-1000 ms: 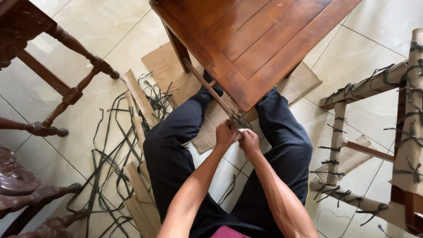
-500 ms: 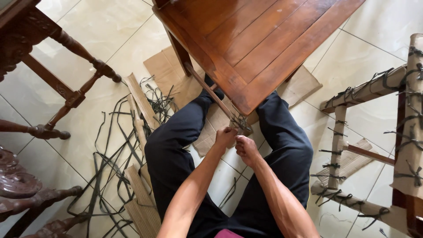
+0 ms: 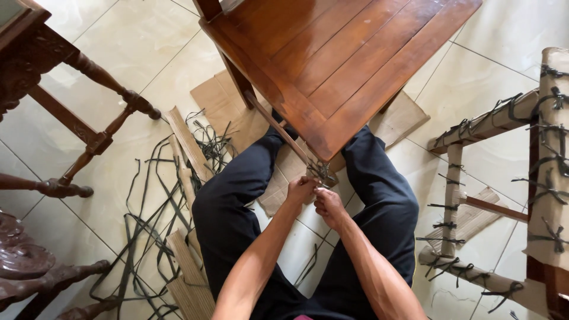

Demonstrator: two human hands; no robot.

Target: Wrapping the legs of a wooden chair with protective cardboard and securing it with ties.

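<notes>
Two hands meet at the near corner of one wooden chair (image 3: 338,59) in the head view, between the person's knees. The left hand (image 3: 301,191) is closed round a knot of dark strap (image 3: 320,172) tied at the foot of the chair's leg; the right hand (image 3: 328,205) pinches the same knot from below, fingers curled. The knot sits just under the seat corner, its loose ends sticking out in all directions, so no long axis shows. One thin rail (image 3: 278,130) runs diagonally from upper left down to the knot. Many loose straps (image 3: 148,207) lie on the tiled floor (image 3: 118,59) beside cardboard pieces (image 3: 222,95). One cardboard-wrapped frame (image 3: 504,178) stands at right.
</notes>
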